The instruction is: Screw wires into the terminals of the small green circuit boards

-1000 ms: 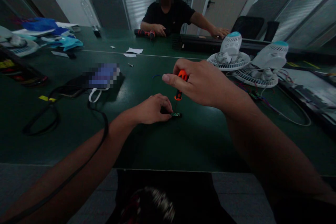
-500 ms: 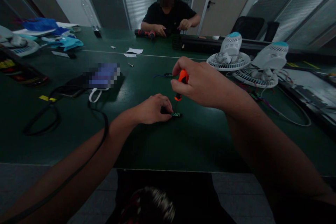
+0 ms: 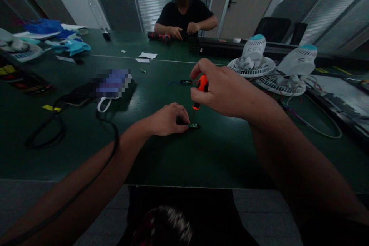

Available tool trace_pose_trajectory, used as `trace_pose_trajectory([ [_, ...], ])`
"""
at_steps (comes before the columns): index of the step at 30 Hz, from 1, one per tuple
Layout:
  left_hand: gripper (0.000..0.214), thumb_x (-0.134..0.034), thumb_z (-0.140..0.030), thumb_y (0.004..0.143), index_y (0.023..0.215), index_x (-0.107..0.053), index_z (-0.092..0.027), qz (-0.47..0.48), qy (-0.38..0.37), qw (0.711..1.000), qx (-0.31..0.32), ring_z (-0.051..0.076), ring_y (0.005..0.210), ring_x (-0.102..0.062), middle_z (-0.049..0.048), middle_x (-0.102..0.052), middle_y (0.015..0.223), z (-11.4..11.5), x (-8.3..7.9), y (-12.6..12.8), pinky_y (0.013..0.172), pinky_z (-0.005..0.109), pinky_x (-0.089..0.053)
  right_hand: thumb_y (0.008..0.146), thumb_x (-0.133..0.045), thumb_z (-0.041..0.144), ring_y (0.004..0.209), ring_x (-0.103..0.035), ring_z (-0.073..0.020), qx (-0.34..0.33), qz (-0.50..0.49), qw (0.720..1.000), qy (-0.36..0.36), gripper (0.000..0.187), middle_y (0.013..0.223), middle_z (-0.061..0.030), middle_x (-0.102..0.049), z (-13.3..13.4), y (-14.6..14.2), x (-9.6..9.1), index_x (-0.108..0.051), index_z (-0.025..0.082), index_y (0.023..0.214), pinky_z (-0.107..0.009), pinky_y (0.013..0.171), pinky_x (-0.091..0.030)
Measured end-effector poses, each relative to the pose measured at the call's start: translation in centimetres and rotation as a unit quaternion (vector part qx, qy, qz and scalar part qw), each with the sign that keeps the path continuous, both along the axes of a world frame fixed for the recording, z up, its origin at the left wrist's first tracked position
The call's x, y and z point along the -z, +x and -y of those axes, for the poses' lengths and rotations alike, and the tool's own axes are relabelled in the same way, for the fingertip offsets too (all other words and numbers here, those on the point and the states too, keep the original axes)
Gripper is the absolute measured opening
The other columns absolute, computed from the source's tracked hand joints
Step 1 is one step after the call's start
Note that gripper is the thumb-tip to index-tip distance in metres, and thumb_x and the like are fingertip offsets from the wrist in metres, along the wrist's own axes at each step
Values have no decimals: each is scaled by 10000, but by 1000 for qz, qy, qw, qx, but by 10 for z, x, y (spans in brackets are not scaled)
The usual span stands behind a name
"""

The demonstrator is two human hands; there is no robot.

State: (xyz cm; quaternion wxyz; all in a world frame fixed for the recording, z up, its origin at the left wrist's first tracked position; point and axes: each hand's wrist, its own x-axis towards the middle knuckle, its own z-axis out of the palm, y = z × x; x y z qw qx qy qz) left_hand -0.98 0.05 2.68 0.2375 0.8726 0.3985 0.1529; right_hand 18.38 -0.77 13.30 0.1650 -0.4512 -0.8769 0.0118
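Observation:
A small green circuit board (image 3: 193, 125) lies on the dark green table, pinched at its left end by the thumb and fingers of my left hand (image 3: 170, 120). Above it, my right hand (image 3: 216, 88) is closed round the handle of an orange and black screwdriver (image 3: 202, 83). The screwdriver's thin shaft points down at the board; whether its tip sits in a screw is too small to tell. Just beyond my hands lies another little board (image 3: 186, 82) with thin wires.
White fan parts (image 3: 250, 63) and a panel (image 3: 340, 96) stand at the right. To the left are a phone (image 3: 113, 83), a looped black cable (image 3: 117, 138) and a dark can (image 3: 23, 73). A co-worker (image 3: 186, 19) sits opposite, near a red drill (image 3: 160, 37).
My right hand and the screwdriver have shifted very slightly right and up. My left hand stays on the board. The co-worker's hand on the right has moved inward.

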Motion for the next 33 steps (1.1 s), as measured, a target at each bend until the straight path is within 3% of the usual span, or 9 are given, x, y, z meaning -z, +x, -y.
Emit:
trace_pose_trajectory([
  [11,121,-708,-270,822,885,-782,-197,-2,4,1000,5,212,1062,-668,38,-761,1058,0,0,0,1006,381,-489,879,-561,267,835,-627,-239,-6,-2,1000,0,337,961,-112,-705,-1,-1,1,-635,124,1175,-363,768,-428],
  [17,105,-712,-260,813,865,-779,-199,7,5,1000,8,212,1037,-678,41,-767,1042,-1,2,-1,996,380,-506,912,-522,277,774,-609,-228,-12,5,1000,-3,314,916,-96,-714,2,-2,0,-654,149,1166,-360,739,-414],
  [20,92,-716,-254,812,863,-774,-204,14,9,1000,11,207,1027,-680,35,-767,1031,-1,3,-1,996,383,-512,993,-497,402,752,-608,-214,-12,-11,1000,-4,303,865,-67,-701,2,-3,1,-663,186,1124,-344,722,-412],
  [24,97,-716,-256,816,872,-772,-200,10,11,1000,9,216,1038,-676,38,-763,1029,-1,2,-1,1008,397,-510,1037,-408,615,759,-626,-212,-1,-20,1000,2,493,817,-52,-679,0,-6,4,-669,199,1083,-331,723,-414],
  [33,114,-704,-262,827,883,-780,-197,-5,6,1000,5,210,1047,-678,40,-765,1044,0,-1,1,1016,378,-492,997,-510,369,813,-628,-240,20,0,999,32,321,937,-100,-717,-3,-8,7,-639,156,1200,-355,759,-427],
])
